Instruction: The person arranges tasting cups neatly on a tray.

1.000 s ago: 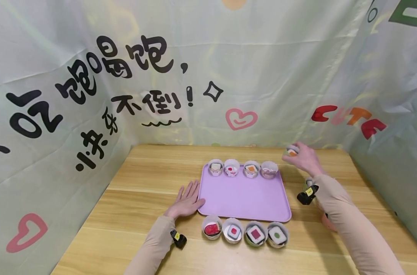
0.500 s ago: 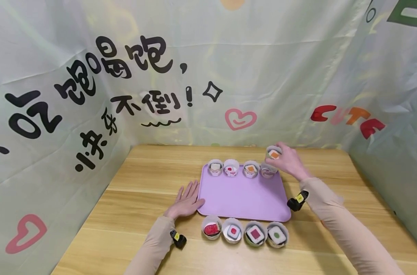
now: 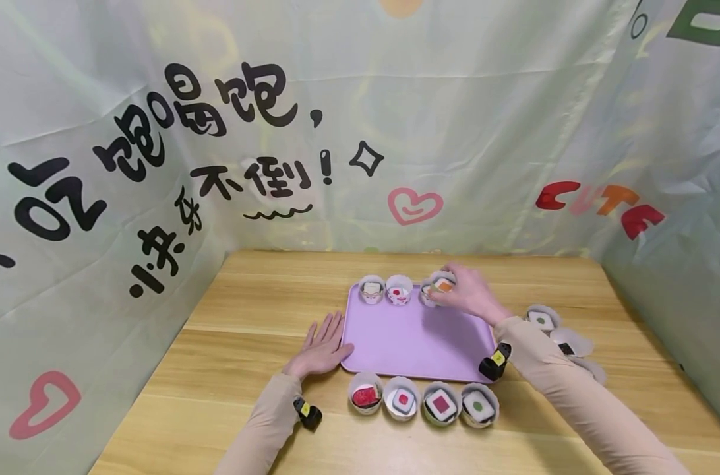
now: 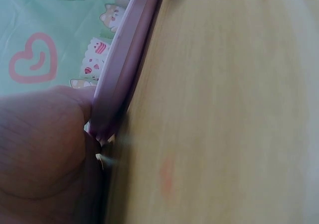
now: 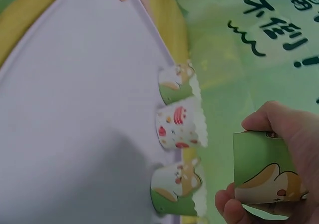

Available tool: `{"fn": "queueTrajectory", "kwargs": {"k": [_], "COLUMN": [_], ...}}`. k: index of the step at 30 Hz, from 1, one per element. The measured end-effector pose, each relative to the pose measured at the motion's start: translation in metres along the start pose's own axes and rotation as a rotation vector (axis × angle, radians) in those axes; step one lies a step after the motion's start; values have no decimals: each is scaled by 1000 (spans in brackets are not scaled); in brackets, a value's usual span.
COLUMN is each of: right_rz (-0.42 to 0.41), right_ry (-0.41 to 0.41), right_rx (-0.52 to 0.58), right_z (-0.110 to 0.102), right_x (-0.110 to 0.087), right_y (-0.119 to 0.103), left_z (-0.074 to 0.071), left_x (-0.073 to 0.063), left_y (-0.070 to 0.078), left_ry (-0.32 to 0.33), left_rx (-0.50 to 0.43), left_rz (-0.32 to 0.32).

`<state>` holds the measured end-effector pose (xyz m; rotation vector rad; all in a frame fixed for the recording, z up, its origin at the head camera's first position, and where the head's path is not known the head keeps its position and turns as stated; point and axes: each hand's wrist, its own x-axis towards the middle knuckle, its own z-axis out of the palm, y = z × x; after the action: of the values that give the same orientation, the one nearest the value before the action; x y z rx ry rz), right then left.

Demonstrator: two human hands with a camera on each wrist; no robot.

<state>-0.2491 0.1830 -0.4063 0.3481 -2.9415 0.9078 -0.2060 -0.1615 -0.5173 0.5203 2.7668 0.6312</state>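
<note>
My right hand [image 3: 471,294] grips a paper cup [image 5: 259,159] over the back edge of the lilac tray [image 3: 404,340]. The right wrist view shows a cartoon dog on the cup's green side; from above, an orange-topped sushi piece shows inside. Just behind it, a similar cup [image 5: 177,189] at the tray's back is partly covered in the head view. Two more cups, a dog-printed one [image 3: 372,290] and a cake-printed one [image 3: 399,291], stand to its left. At the tray's left edge, my left hand [image 3: 317,351] lies with fingers straight on the table, thumb touching the rim.
Along the tray's front side stands a row of cups with sushi-like pieces, among them a red-topped one [image 3: 366,394] and a green-dotted one [image 3: 479,406]. Right of the tray, more cups [image 3: 540,319] are partly hidden by the right sleeve. Printed cloth walls [image 3: 484,132] enclose the table [image 3: 253,310].
My right hand has carried the cup leftward from beyond the tray's right side to above its back edge, now lower. The sleeve uncovers cups on the right. My left hand has stayed put.
</note>
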Motion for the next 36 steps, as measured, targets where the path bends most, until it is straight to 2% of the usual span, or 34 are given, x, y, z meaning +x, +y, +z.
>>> {"fn": "queueTrajectory", "kwargs": {"k": [5,11,16,25,32,36], "right_rz": [-49,-94,-132,-217,-243,-268], "right_ry": [-8,-26,-66,-92,-155,-164], "right_rx": [-21,-113,-76,-96,-173,-226], "right_z": [9,18,29,44,57,65], "right_x": [-1,-5,-4,1,4,4], "right_y": [-9,-21,-28,-38,-51,-60], "left_z": [0,0,0,1,1,1], "left_x": [0,0,0,0,-1,-1], "left_y": [0,0,0,0,0,1], "left_ry": [3,0,2,6,-6,-4], "left_rx": [1,5,5,4,1,8], "left_rz": [1,0,3,4,2,3]}}
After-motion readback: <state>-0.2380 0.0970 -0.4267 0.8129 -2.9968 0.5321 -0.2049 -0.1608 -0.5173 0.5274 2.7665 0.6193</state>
